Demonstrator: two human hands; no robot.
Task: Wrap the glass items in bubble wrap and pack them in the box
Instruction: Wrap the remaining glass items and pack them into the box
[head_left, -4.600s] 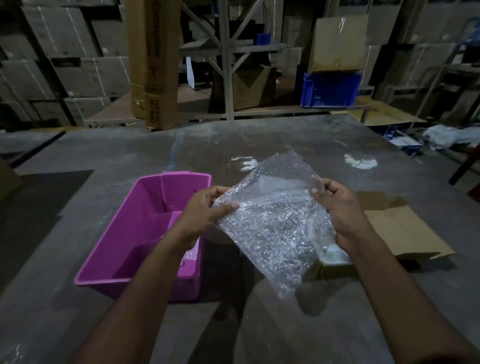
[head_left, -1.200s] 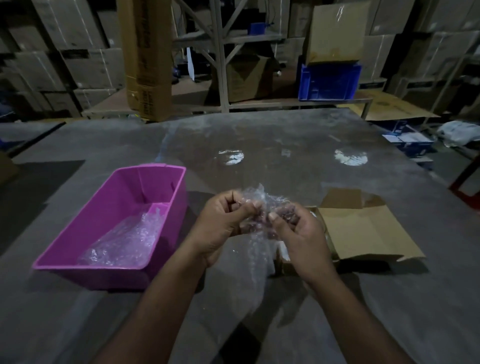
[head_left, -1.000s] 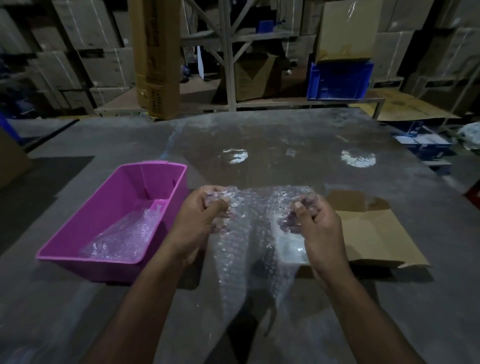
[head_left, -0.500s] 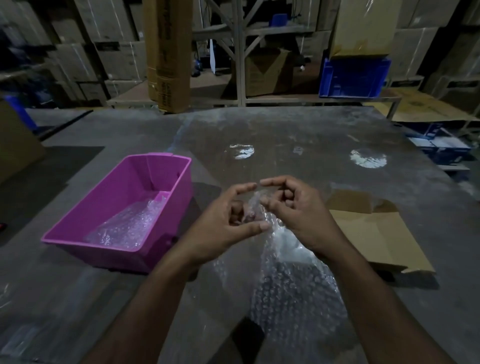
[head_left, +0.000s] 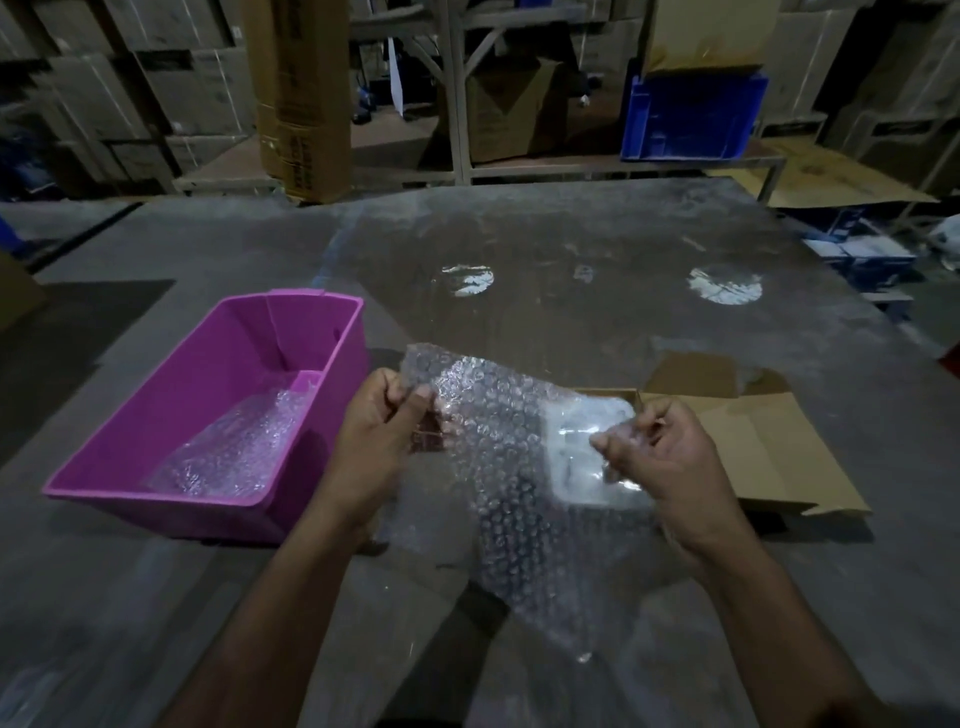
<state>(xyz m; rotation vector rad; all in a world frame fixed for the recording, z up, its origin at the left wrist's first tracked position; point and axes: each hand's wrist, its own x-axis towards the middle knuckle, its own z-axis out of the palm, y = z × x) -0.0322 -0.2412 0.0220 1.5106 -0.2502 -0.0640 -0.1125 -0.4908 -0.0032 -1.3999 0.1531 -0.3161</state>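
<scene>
Bubble wrap (head_left: 511, 467) hangs clear, crinkled, between pinching hands.

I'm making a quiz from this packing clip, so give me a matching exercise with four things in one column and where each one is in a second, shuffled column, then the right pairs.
Things:
1. bubble wrap sheet
2. pink bin
3. blue crate
4. cardboard box

Places:
A. on the shelf behind the table
B. on the table, left of the hands
C. stretched between the left hand and the right hand
D. on the table to the right, flaps open

Pairs: 1-C, 2-B, 3-A, 4-D
</scene>
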